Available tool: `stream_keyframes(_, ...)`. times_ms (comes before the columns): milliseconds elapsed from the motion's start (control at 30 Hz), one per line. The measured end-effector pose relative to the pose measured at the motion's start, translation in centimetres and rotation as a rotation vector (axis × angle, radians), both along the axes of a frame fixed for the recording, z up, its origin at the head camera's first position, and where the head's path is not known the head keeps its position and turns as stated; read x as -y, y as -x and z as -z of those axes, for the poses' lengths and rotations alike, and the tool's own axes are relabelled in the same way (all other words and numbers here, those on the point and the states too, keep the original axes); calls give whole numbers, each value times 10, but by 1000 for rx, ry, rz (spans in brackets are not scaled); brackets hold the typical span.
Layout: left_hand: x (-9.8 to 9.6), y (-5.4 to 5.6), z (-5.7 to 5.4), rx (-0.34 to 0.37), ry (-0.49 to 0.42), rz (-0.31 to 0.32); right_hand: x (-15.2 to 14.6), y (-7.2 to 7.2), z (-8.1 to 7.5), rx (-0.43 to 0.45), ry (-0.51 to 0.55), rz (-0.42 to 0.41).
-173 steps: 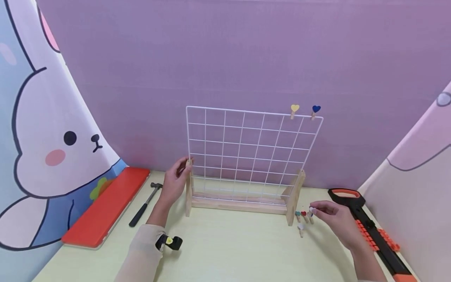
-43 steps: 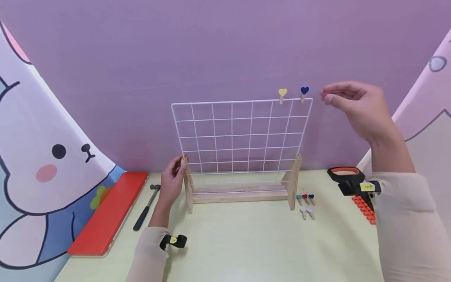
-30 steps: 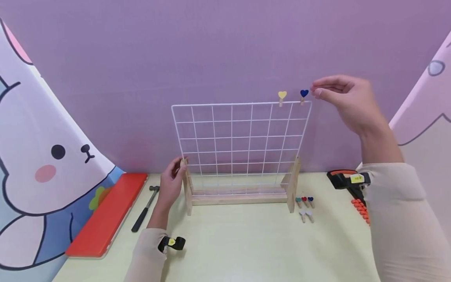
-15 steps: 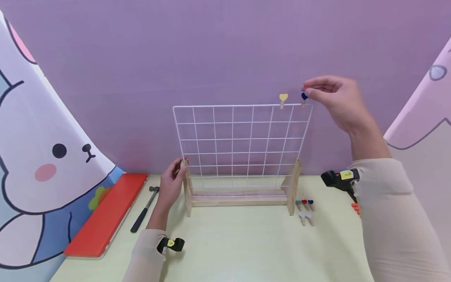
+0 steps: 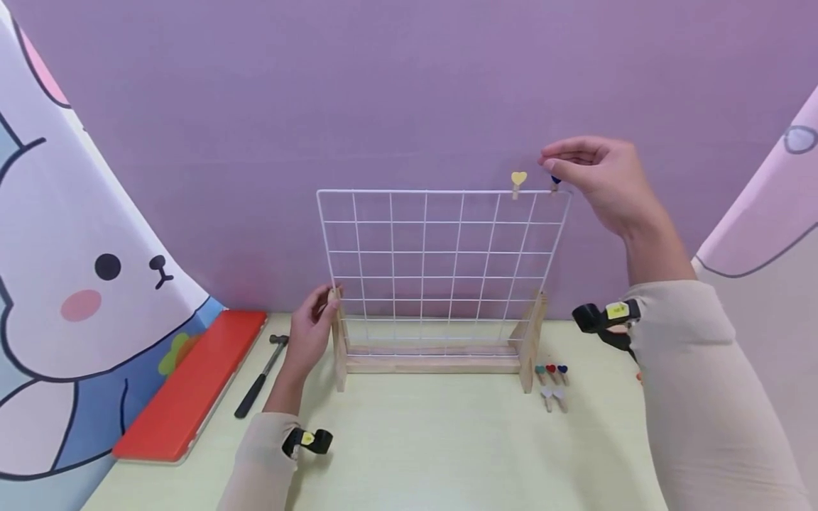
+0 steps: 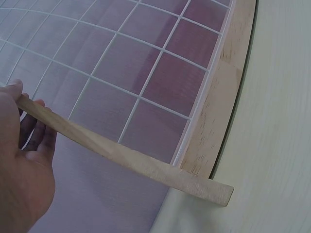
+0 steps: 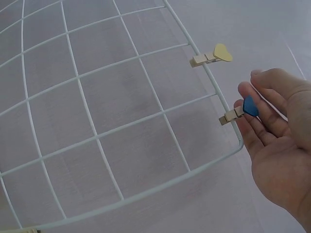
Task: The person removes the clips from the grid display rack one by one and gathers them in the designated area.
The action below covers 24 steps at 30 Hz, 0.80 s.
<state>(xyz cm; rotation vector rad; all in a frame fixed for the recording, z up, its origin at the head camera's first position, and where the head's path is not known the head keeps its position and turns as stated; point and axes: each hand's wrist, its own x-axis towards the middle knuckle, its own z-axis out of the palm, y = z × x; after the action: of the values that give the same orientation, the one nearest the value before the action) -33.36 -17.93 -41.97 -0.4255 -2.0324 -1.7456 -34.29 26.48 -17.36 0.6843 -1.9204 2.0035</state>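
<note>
A white wire grid (image 5: 441,252) stands upright in a wooden stand (image 5: 434,365). My left hand (image 5: 309,330) grips the top of the stand's left post (image 6: 107,145), its thumb on one side and fingers on the other. Two heart clothespins sit on the grid's top bar near the right corner: a yellow one (image 7: 222,52) and a blue one (image 7: 250,106). My right hand (image 5: 601,174) hovers beside the blue heart, fingers loosely bent, thumb tip apart from the heart. In the head view the hand covers part of that heart.
Several heart clothespins (image 5: 551,376) lie on the table right of the stand, in teal, red, dark blue and white. At the left are a hammer (image 5: 262,376) and a long red case (image 5: 192,390). A black and orange tool (image 5: 616,339) is mostly behind my right sleeve.
From the table side my right hand has risen to the grid's top right corner, then drifted left until it overlaps the blue heart. A second white clothespin now lies on the table. My left hand stays put.
</note>
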Motion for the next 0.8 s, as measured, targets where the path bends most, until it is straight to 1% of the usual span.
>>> stream_keyframes(167,-1,0,-1,11,5,-7,2,1,-3,6,-42,-2)
stream_keyframes(333,-2,-1,-1,20,10,-15,4,0,-6,22,-118,21)
stream_keyframes(467,-1,0,1,20,11,-14,8,0,-8,14,-181,33)
stream_keyframes(600,-1,2,2,16,7,-15,12,2,-11,2,-281,62)
stream_keyframes(700,-2,2,2,7,0,-12,13,3,-11,3,-365,95)
stream_keyframes(800,-3,2,3,-4,-11,-9,13,4,-11,11,-427,115)
